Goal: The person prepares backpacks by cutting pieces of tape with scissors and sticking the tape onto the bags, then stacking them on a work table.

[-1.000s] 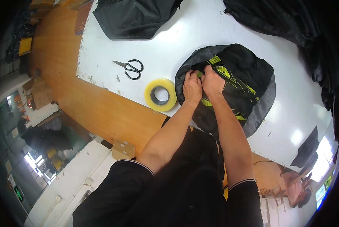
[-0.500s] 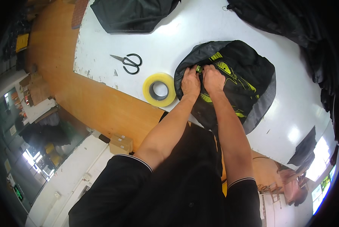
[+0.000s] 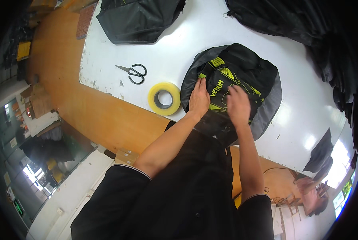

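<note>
A black and grey fabric bag (image 3: 263, 72) with yellow-green printed shapes and lettering lies rumpled on the white table. My left hand (image 3: 199, 98) rests on its left part, fingers stretched out near a small yellow-green tab (image 3: 202, 75). Over the middle of the print is my right hand (image 3: 239, 106), its fingers curled and smeared by motion, so whether anything is in them cannot be made out. A roll of clear yellowish tape (image 3: 153, 98) lies just left of the bag. Farther left are black-handled scissors (image 3: 133, 73), blades apart.
Another dark fabric piece (image 3: 133, 24) lies at the far edge of the white table (image 3: 107, 56). Black fabric (image 3: 279, 20) is heaped at the far right, with a grey scrap (image 3: 319, 152) near the right edge. Small cardboard boxes (image 3: 126, 156) stand below at left.
My right hand has come away from the left one, moving right and nearer me, uncovering the lettering. My left hand has shifted slightly nearer me and its fingers have straightened.
</note>
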The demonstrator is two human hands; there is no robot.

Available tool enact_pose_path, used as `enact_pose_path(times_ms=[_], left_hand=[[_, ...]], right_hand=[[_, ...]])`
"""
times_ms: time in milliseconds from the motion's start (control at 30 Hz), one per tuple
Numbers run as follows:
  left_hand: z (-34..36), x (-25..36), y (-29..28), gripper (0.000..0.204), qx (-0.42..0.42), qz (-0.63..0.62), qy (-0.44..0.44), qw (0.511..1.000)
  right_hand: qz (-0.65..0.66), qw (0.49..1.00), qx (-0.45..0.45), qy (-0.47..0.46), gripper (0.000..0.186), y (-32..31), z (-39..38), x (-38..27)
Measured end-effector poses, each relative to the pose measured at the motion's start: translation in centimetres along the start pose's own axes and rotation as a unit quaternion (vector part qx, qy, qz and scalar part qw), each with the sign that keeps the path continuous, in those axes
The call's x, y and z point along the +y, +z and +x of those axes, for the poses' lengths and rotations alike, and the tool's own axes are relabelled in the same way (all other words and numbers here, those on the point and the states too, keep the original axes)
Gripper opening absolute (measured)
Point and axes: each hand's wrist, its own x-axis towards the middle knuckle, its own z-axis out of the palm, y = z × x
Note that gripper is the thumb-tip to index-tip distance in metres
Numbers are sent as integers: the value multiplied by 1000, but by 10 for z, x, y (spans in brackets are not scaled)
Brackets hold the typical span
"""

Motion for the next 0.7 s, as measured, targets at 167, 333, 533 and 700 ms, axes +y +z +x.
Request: enact_pose_path(times_ms=[167, 333, 533, 700], left_hand=[[1, 11, -1, 41, -12, 48, 51, 997], [3, 0, -3, 47, -4, 0, -67, 998], [1, -1, 0, 46, -36, -6, -68, 997], [-2, -6, -2, 47, -33, -13, -10, 999]], right_hand=[[-109, 980, 103, 133, 31, -46, -44, 64], [-122, 968, 156, 157, 31, -49, -73, 90], [38, 997, 68, -19, 32, -17, -14, 8], [65, 992, 34, -101, 27, 36, 32, -18]])
